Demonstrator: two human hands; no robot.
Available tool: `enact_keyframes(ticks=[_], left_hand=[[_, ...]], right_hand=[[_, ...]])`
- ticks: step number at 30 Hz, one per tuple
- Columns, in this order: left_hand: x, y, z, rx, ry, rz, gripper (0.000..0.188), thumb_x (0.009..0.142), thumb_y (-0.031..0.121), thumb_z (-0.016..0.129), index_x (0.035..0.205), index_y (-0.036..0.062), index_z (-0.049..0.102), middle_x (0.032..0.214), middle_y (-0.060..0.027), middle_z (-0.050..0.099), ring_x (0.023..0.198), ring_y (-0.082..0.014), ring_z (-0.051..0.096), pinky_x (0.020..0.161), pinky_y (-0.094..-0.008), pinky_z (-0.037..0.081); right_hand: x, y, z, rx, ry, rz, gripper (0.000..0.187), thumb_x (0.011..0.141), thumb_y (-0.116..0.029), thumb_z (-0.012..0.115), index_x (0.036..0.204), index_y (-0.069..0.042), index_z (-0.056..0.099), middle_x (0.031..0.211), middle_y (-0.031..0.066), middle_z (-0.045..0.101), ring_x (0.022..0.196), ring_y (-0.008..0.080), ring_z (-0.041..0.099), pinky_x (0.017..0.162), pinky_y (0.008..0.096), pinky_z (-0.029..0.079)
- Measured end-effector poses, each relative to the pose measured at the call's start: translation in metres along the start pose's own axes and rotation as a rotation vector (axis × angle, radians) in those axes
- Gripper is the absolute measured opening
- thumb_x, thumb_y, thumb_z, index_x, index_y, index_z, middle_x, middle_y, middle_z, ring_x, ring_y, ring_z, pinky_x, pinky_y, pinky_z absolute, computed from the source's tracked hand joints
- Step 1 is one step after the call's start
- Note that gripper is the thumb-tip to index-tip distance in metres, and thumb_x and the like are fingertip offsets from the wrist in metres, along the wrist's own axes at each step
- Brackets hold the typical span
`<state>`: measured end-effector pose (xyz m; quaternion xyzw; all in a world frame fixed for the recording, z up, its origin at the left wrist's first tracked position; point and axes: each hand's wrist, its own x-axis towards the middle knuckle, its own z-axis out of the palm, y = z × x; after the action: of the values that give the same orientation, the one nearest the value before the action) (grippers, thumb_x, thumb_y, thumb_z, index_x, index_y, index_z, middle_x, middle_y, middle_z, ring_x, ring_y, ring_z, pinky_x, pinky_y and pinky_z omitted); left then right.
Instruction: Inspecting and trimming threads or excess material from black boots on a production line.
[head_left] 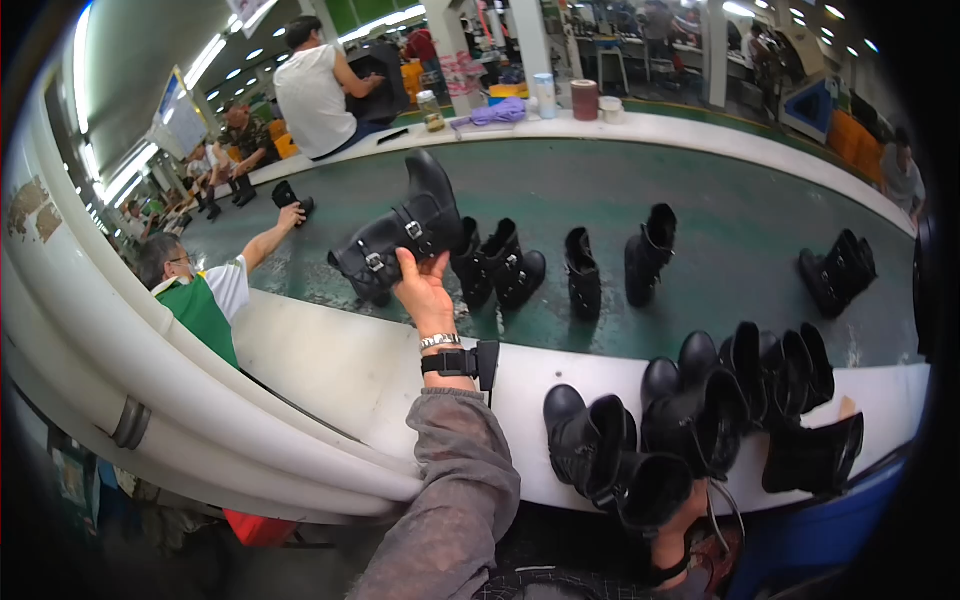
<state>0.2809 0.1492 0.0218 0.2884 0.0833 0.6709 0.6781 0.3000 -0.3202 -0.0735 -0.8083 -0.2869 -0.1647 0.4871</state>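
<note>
My left hand (pixel 427 290) is raised over the line and closed on a black buckled boot (pixel 405 232), which tilts with its toe up. Two straps with silver buckles cross that boot. Low at the right, my right hand (pixel 682 522) is closed at the side of another black boot (pixel 655 488), whose fleecy opening faces me; its fingers are partly hidden behind the boot. Right beside it on the white ledge (pixel 530 385) stand more black boots (pixel 590 440). Beyond my left hand, a pair of buckled boots (pixel 505 265) stands on the green belt (pixel 600 190).
More boots stand along the belt, one at the far right (pixel 838 272). At left a co-worker (pixel 195 300) reaches to a boot (pixel 290 200). White curved pipes (pixel 250 420) sweep past my left. Purple cloth (pixel 498 111) and jars lie on the far ledge, near a seated person (pixel 315 90).
</note>
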Motion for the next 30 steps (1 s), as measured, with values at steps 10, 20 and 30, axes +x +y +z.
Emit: enact_keyframes(ticks=[10,20,30], left_hand=[[-0.145,0.078,0.076,0.354,0.056,0.167,0.041,0.089,0.03,0.071,0.101,-0.0082,0.064,0.097,-0.0134,0.067,0.082,-0.02,0.067,0.063,-0.0333,0.061],[-0.24,0.125,0.0,0.997,-0.019,0.154,0.031,0.085,0.01,0.071,0.108,-0.0095,0.064,0.115,-0.0182,0.065,0.097,-0.0253,0.066,0.083,-0.0328,0.052],[-0.236,0.084,-0.053,0.953,-0.316,-0.033,0.04,0.086,0.01,0.071,0.121,-0.0016,0.056,0.111,-0.0092,0.065,0.1,-0.0161,0.06,0.091,-0.0297,0.045]], right_hand=[[0.005,-0.008,-0.012,0.042,0.084,-0.187,0.007,0.071,-0.007,0.06,0.076,-0.002,0.06,0.074,0.0145,0.059,0.069,0.0371,0.055,0.061,0.0422,0.044],[-0.003,-0.007,-0.022,0.155,0.06,-0.073,0.007,0.072,-0.004,0.06,0.079,0.0,0.062,0.077,0.0128,0.061,0.07,0.0297,0.057,0.06,0.0361,0.043],[-0.003,-0.007,-0.013,0.071,0.079,-0.088,0.005,0.071,-0.007,0.064,0.073,-0.003,0.061,0.074,0.0134,0.061,0.071,0.0335,0.058,0.066,0.0397,0.044]])
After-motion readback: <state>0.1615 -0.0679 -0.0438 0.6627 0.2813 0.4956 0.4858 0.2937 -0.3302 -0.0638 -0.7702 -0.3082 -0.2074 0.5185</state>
